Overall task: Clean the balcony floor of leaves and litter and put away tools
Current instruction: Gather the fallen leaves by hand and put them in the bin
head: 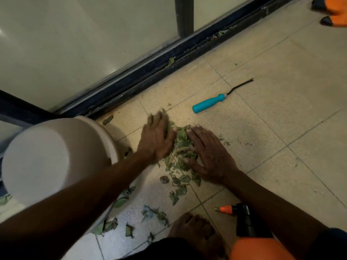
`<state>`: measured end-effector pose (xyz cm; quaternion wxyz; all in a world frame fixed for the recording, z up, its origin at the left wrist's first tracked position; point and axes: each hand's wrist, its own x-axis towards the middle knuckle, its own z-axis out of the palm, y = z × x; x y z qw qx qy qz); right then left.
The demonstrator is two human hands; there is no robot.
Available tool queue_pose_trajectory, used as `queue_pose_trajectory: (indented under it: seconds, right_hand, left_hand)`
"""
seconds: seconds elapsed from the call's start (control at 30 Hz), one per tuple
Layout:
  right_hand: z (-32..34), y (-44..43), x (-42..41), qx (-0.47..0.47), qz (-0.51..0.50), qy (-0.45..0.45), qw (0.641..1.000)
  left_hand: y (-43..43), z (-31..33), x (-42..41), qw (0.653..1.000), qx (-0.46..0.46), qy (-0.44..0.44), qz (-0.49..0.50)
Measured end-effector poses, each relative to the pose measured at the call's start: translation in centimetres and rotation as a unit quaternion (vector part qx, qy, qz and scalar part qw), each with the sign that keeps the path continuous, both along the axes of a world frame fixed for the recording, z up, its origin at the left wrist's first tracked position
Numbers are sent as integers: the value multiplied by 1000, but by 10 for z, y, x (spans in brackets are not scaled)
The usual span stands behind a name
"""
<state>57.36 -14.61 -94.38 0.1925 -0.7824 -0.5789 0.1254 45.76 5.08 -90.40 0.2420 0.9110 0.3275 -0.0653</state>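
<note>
Leaves (183, 145) lie heaped on the tiled floor (281, 132), squeezed between our two grips. Our left grip (156, 137) is wide, fingers stretched out flat and a little blurred, its palm edge against the heap's left side. Our right grip (208, 156) is wide too — fingers spread, palm down, the fingertips resting on the heap's right side and the thumb touching its near edge. Neither one closes round anything. Loose scraps (176, 196) trail from the heap toward us, below the right grip's thumb and under the left forearm. Beyond the right grip, well apart from its fingertips, a teal-handled tool (208, 103) lies flat on the tiles, its thin dark metal shaft pointing away to the right. Just left of the left grip stands a white pot (56, 156). Nearer to us than the right grip, beside the right forearm, sits a sprayer (246, 220) with an orange nozzle, and our bare foot (195, 229) rests on the tiles just left of it. Past the left grip runs a dark door track (142, 76) — a few leaves are caught in it.
</note>
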Motion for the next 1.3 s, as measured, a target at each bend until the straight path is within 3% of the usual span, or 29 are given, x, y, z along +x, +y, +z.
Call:
queue_pose_trajectory:
  seconds: [0.1, 0.17, 0.37, 0.63, 0.8, 1.1, 1.2, 1.3]
  right_hand:
    - [-2, -1, 1, 20, 15, 16, 1000]
    - [-1, -3, 5, 19, 35, 13, 999]
    - [3, 8, 9, -41, 97, -114, 988]
    - [-1, 22, 11, 83, 179, -159, 967]
    - [-7, 14, 6, 162, 150, -162, 962]
    - [-7, 11, 3, 182, 128, -151, 963]
    - [-9, 10, -1, 185, 94, -122, 971]
    - [0, 12, -7, 154, -19, -44, 987]
  left_hand:
    - [-43, 3, -23, 995, -20, -41, -90]
    - [-49, 1, -36, 990, 18, -51, -127]
    - [-25, -10, -52, 979, 99, -37, -172]
    - [-22, -22, -53, 974, 119, -45, -189]
    - [-26, -25, -50, 953, 140, -90, -252]
    - [-16, -22, -30, 915, 159, -113, -352]
    - [-17, -23, -27, 919, 147, -90, -356]
    - [-21, -21, -28, 943, 89, -92, -308]
